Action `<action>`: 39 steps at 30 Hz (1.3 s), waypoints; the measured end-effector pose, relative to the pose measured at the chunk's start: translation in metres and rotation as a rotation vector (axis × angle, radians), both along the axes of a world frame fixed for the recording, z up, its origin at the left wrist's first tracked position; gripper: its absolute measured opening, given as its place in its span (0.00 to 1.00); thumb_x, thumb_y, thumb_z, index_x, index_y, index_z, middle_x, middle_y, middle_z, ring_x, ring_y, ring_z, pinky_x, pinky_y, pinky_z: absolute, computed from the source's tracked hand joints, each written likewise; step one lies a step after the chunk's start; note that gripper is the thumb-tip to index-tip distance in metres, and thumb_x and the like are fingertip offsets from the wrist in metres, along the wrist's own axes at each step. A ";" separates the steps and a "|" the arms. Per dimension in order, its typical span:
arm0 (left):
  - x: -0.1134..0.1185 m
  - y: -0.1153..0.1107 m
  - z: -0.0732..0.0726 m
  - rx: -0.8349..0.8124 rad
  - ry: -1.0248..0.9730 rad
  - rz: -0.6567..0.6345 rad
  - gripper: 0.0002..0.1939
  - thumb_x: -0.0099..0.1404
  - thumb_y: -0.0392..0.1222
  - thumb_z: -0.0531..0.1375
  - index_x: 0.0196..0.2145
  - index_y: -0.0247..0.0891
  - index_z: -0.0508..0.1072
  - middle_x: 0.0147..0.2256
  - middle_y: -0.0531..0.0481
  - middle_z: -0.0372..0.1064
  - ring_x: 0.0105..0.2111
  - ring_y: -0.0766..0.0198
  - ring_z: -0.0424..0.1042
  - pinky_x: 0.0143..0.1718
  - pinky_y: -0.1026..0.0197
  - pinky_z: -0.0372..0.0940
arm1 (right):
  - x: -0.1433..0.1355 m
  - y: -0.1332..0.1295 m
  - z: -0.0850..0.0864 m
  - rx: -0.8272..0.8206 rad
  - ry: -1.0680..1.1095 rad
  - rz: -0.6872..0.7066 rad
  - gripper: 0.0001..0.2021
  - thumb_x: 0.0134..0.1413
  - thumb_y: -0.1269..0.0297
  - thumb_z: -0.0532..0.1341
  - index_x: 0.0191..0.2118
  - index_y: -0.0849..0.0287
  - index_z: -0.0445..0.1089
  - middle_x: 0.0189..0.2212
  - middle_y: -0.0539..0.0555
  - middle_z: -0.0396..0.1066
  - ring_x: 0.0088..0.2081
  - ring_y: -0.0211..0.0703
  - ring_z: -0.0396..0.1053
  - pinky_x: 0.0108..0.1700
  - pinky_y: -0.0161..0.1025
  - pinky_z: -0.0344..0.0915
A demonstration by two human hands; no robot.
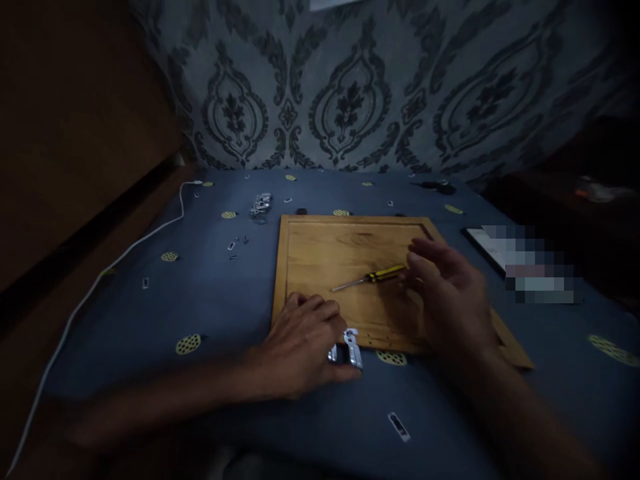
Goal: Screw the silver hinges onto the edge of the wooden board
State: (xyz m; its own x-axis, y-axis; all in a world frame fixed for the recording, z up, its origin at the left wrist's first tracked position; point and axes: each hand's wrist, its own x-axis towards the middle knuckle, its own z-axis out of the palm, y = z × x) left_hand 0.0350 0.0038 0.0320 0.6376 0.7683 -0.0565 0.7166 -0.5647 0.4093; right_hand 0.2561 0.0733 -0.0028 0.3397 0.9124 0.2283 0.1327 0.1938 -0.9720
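Observation:
My left hand rests over the near edge of a wooden cutting board. Its fingers are curled around a shiny metal fitting with two silver arms; my hand hides part of it, so I cannot tell its exact kind. A screwdriver with a yellow and black handle lies across the board, its shaft pointing left. Just right of the handle's end hovers my right hand, its fingers loosely bent and apart, slightly blurred, with nothing seen in them.
Silver metal parts lie left of the board's far corner, with small screws nearer. A white cable runs along the left side. A flat device, partly pixelated, lies at right. A dark tool lies far back by the patterned wall.

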 end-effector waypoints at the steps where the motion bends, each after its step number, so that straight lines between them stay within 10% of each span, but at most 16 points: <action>1: 0.000 0.000 0.001 -0.005 0.005 -0.002 0.22 0.63 0.56 0.70 0.42 0.34 0.76 0.45 0.47 0.73 0.50 0.53 0.71 0.53 0.49 0.61 | -0.003 -0.002 0.005 0.007 -0.007 0.001 0.14 0.52 0.56 0.70 0.44 0.55 0.76 0.38 0.51 0.75 0.22 0.31 0.67 0.24 0.33 0.68; 9: 0.001 0.000 0.001 -0.001 -0.026 -0.009 0.24 0.65 0.58 0.68 0.45 0.33 0.77 0.47 0.45 0.76 0.51 0.50 0.73 0.56 0.45 0.63 | -0.078 0.028 0.050 0.150 -0.671 0.626 0.11 0.64 0.59 0.62 0.39 0.59 0.79 0.33 0.55 0.80 0.34 0.43 0.76 0.31 0.37 0.69; 15: 0.000 0.003 0.003 -0.014 -0.002 -0.026 0.24 0.64 0.58 0.69 0.45 0.33 0.78 0.51 0.42 0.76 0.55 0.46 0.72 0.59 0.42 0.62 | -0.166 0.080 0.045 0.087 -0.978 0.853 0.06 0.63 0.69 0.64 0.43 0.61 0.79 0.42 0.56 0.79 0.45 0.46 0.77 0.51 0.45 0.72; 26: 0.001 0.006 -0.003 0.033 -0.005 -0.078 0.21 0.68 0.57 0.64 0.43 0.34 0.79 0.48 0.41 0.76 0.53 0.47 0.71 0.55 0.42 0.59 | -0.240 0.104 0.029 -0.120 -1.263 0.761 0.19 0.66 0.56 0.63 0.58 0.58 0.69 0.56 0.59 0.71 0.53 0.50 0.74 0.53 0.53 0.75; 39: 0.000 0.008 -0.006 0.083 -0.029 -0.087 0.20 0.65 0.55 0.66 0.40 0.33 0.79 0.43 0.40 0.77 0.48 0.46 0.73 0.49 0.45 0.61 | -0.258 0.113 0.030 -0.178 -1.350 0.674 0.18 0.67 0.56 0.63 0.57 0.56 0.70 0.57 0.58 0.71 0.53 0.49 0.73 0.53 0.51 0.74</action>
State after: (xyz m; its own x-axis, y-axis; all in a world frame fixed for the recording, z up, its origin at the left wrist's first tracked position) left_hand 0.0351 0.0123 0.0263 0.7023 0.7115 0.0243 0.6521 -0.6567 0.3789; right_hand -0.0020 0.1864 0.0269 -0.5062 0.8555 -0.1089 0.8522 0.4770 -0.2149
